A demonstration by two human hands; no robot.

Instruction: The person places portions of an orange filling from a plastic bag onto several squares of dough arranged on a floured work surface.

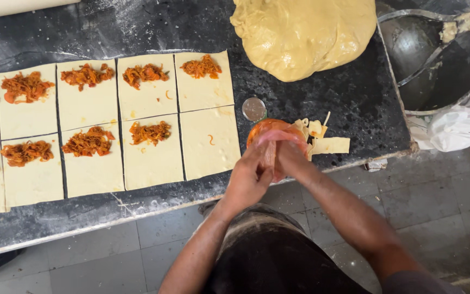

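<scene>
Both my hands meet at the front edge of a dark floured counter point(349, 98). My left hand point(248, 177) and my right hand point(289, 155) are closed on a thin bag of orange filling point(270, 130), gathered at its neck. To the left lie several cut dough rectangles point(150, 158), most topped with a heap of orange shredded filling point(89, 142). The rectangle nearest the bag point(210, 147) carries only a stray shred.
A big mound of yellow dough point(303, 32) sits at the back right. A small round metal lid point(254, 109) and dough offcuts point(325, 139) lie by the bag. A metal bowl point(436, 60) and a white bag point(455, 128) stand right of the counter. Grey tiled floor is below.
</scene>
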